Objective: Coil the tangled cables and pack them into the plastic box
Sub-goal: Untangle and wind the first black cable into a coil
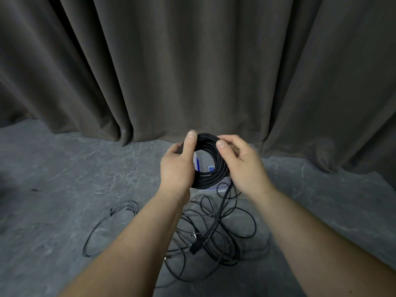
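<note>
Two hands hold one black cable coil [209, 159] upright above the floor, in front of the curtain [192, 61]. Left hand [177, 168] grips the left side of the coil: the thumb lies across the near face of the turns and the fingers curl round behind. Right hand [242, 166] grips the upper right side of the coil, thumb on the near face, fingers wrapped over the far side. One free tail of the coiled cable [222, 202] hangs from the lower right of the coil down to a black plug [196, 247] lying on the floor. Plastic box [222, 185] sits on the floor just beyond the hands; it is mostly hidden by the coil, with a clear wall and blue parts visible through the coil opening. Tangled thin cables [225, 232] lie loose on the grey floor [64, 179] near the person, under the forearms. One separate thin loop [102, 228] lies to the left of the tangle.
</note>
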Demonstrator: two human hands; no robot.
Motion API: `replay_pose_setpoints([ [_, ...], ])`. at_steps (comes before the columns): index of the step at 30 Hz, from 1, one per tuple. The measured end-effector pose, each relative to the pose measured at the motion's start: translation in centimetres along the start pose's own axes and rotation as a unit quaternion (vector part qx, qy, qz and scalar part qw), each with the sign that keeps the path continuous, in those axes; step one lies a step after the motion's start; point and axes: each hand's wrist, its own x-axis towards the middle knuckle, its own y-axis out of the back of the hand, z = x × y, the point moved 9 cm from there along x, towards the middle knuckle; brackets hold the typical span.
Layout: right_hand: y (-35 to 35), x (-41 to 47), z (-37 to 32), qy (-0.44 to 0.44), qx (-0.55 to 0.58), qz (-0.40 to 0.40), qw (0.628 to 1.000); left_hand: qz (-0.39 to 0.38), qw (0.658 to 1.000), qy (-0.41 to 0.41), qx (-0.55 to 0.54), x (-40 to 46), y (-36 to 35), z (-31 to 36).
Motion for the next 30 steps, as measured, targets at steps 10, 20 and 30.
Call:
replay_pose_setpoints([
  [10,1.6,0.3,1.9,-0.116,-0.061,-0.124,0.984,0.053,0.996,-0.068,0.023,0.7,2.1,1.4],
  [20,6.9,1.3,-0.2,-0.07,-0.352,0.089,0.929,-0.003,0.999,-0.053,-0.002,0.7,1.2,1.2],
  [30,5.1,1.3,0.7,-0.14,0.218,0.078,0.963,-0.096,0.992,-0.079,0.034,-0.5,-0.9,1.4],
])
